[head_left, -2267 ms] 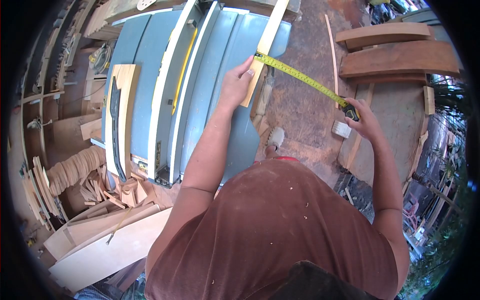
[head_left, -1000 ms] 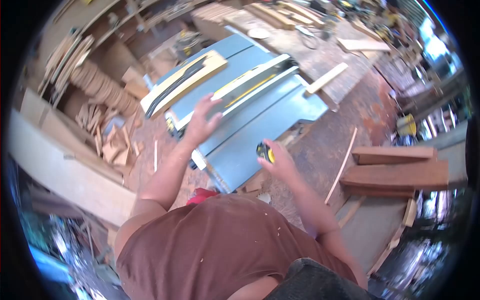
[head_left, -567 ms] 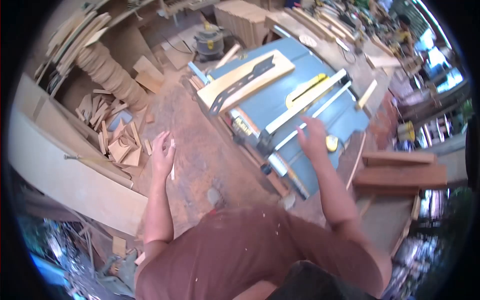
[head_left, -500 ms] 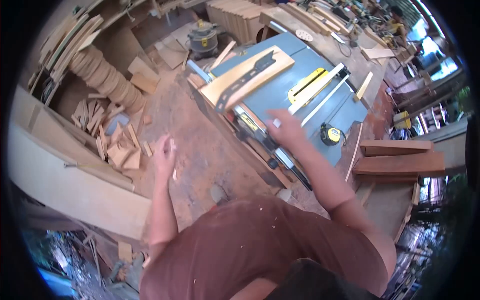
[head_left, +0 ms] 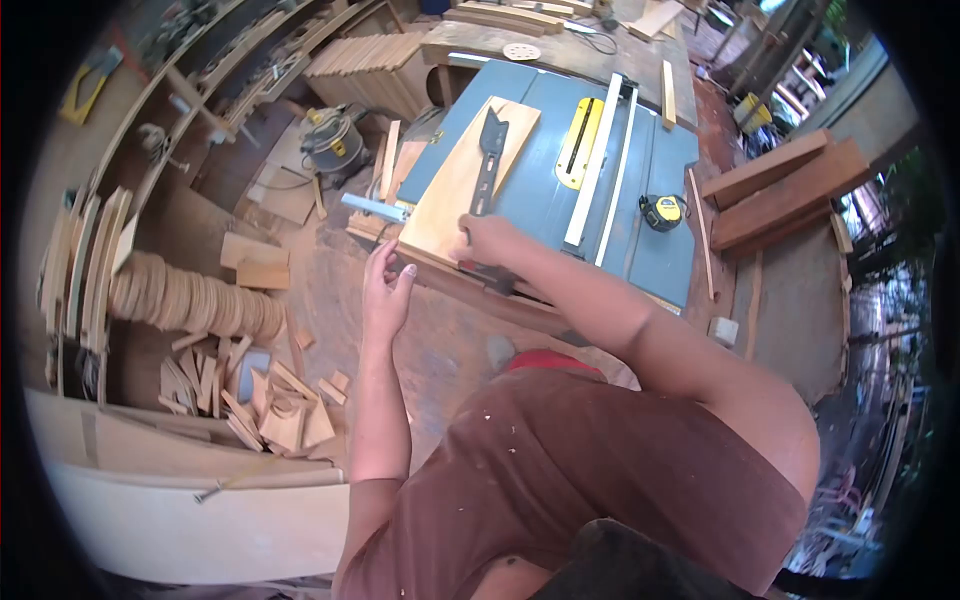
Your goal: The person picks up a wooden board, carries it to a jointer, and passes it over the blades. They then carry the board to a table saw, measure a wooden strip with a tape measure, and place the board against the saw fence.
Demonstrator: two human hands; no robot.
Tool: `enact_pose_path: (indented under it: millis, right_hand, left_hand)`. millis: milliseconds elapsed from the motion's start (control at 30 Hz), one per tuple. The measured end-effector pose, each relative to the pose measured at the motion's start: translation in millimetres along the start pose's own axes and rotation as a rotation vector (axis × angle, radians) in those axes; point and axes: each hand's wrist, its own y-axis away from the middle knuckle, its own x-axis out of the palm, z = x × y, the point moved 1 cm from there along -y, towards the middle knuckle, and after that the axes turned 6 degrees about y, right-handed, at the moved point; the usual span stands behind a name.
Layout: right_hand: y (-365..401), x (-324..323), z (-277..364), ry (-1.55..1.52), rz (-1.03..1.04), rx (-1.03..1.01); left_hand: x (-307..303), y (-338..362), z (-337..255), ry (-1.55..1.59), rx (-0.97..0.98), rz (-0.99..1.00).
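Note:
On the blue-grey table saw top (head_left: 545, 225) lies a wide pale wooden board (head_left: 440, 190). A slotted black push stick (head_left: 487, 165) rests along the board's face. My right hand (head_left: 492, 243) is closed around the near end of the push stick, which its fingers partly hide, over the board's near edge. My left hand (head_left: 385, 290) is open, fingers slightly curled and thumb apart, right by the board's near left corner. To the right of the board are the yellow throat plate (head_left: 578, 145) with its dark slot and the long pale fence (head_left: 597, 165).
A yellow and black tape measure (head_left: 663, 211) sits on the saw top's right side. Thick brown planks (head_left: 790, 190) are stacked at the right. A shop vacuum (head_left: 333, 140) stands on the floor at the back left. Wood offcuts (head_left: 285, 405) lie heaped at the left.
My right hand has moved from the saw's front rail onto the push stick's near end. My left hand has risen to the board's corner. The view has turned and shifted.

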Motion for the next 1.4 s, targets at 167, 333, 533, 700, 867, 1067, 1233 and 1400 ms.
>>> enact_pose_path:
  millis: [167,333,533,700,867,1067,1233,1400]
  right_hand:
    - [49.1,-28.0,-81.2,-0.511,-0.342,-0.019]
    - [75.9,-48.3,-156.6,-0.438,-0.81,0.302]
    - [112.8,-35.3,-141.9,-0.764,-1.133,0.473]
    - [155.3,26.4,-39.3,-1.253,-1.044,0.632]
    - [160.6,144.6,87.5,-1.016,-1.153,1.05]
    - [116.7,175.6,168.6,-1.389,-1.326,1.176]
    - [96.0,192.2,178.7,-1.961,-1.527,0.848]
    - [129.2,216.5,200.1,-1.829,-1.602,1.002]
  left_hand:
    - [0.6,-65.4,7.7,-0.169,0.076,0.142]
    - [12.1,-124.4,47.0,-0.288,0.159,0.287]
    - [80.0,-234.8,54.7,-0.276,0.308,0.513]
    - [145.4,-294.5,85.5,-0.34,0.455,0.743]
    - [152.6,-278.0,75.7,-0.296,0.46,0.875]
    - [137.9,-206.7,70.4,-0.306,0.447,0.816]
    - [131.3,-159.6,64.3,-0.39,0.483,0.872]
    - [118.8,-106.4,50.8,-0.454,0.515,0.976]
